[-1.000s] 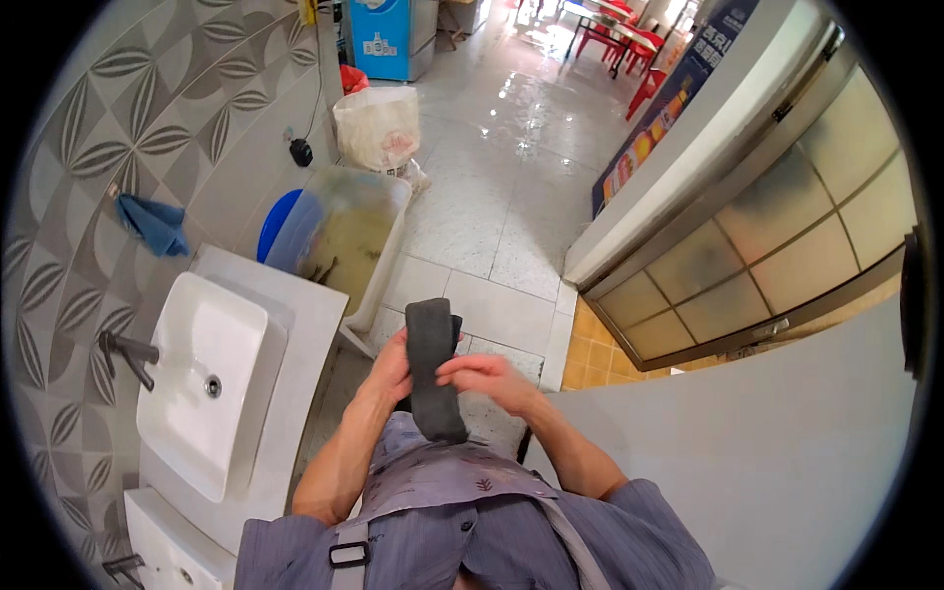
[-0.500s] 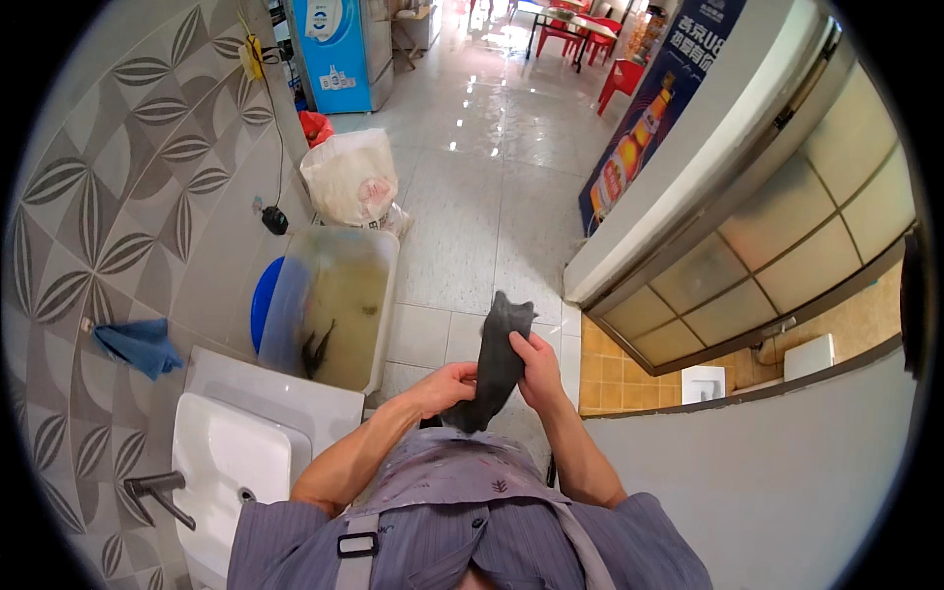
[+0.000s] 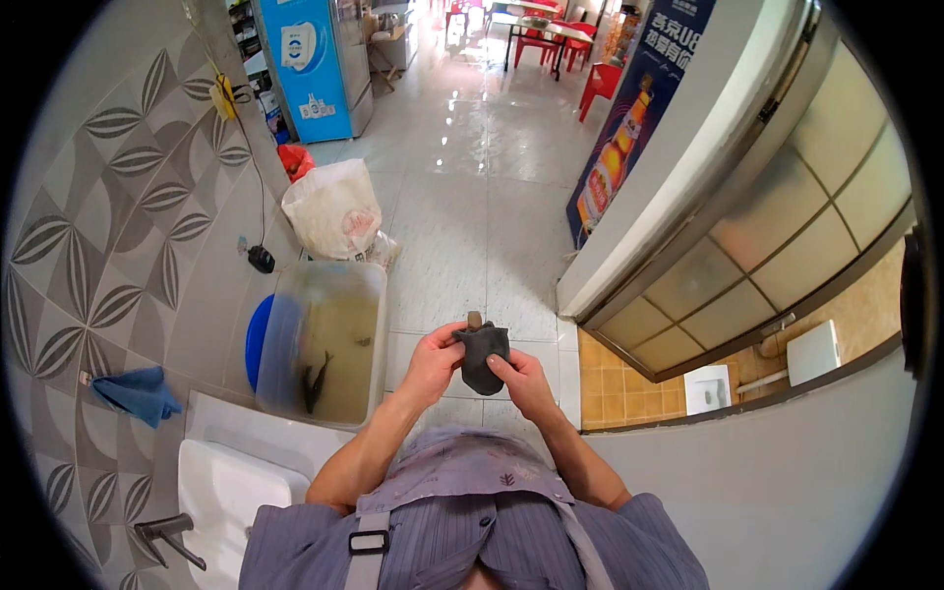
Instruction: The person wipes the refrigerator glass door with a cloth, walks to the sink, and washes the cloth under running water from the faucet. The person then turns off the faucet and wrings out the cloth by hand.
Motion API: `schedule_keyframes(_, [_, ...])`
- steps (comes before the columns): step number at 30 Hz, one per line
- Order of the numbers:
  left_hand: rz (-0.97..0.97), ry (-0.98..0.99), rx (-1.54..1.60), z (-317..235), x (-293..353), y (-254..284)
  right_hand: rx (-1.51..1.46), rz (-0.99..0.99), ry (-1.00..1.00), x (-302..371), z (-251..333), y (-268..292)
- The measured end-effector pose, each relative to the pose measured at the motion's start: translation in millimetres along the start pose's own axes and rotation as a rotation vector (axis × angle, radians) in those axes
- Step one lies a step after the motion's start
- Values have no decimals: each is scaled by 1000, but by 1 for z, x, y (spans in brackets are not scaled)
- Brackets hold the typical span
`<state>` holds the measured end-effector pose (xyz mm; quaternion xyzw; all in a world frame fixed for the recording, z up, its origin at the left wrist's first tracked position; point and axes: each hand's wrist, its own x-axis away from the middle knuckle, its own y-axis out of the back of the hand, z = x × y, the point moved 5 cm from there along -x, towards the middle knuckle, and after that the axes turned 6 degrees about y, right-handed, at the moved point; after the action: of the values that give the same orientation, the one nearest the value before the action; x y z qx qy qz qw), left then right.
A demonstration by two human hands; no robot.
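In front of my apron, both hands hold a dark grey cloth [image 3: 483,368], bunched into a short, rounded bundle. My left hand [image 3: 433,362] pinches its upper left edge, the fingers closed. On the lower right side, my right hand [image 3: 526,381] grips it with the thumb lying on top. A small brownish piece [image 3: 474,320] pokes out past the cloth's far edge; what it is, I cannot make out. Most of my fingertips are hidden behind the cloth.
To the left stand a translucent tub [image 3: 379,339] of murky water with dark fish-like shapes, a white sack [image 3: 334,206] and a white sink [image 3: 231,492]. A blue towel [image 3: 138,393] hangs on the wall. A framed glass door [image 3: 757,236] stands to the right.
The dark grey cloth hung long and stretched out before; now it is gathered short, with the brownish piece showing. Both hands have moved forward a little, and the left is higher on the cloth.
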<state>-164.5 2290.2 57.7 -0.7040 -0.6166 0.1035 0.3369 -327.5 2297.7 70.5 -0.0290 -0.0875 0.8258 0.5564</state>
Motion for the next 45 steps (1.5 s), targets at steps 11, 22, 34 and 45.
schedule_keyframes(11, [-231,-317,-632,-18,-12,-53,226,-434,317,17,36,87])
schedule_keyframes(22, [-396,-808,-1351,-15,-55,-114,530,15,636,16,100,17])
schedule_keyframes(34, [105,-444,-599,48,-99,-136,-327,-49,-341,-5,-54,110])
schedule_keyframes(45, [399,-648,-971,-13,-185,-179,-441,-261,25,-148,-29,150])
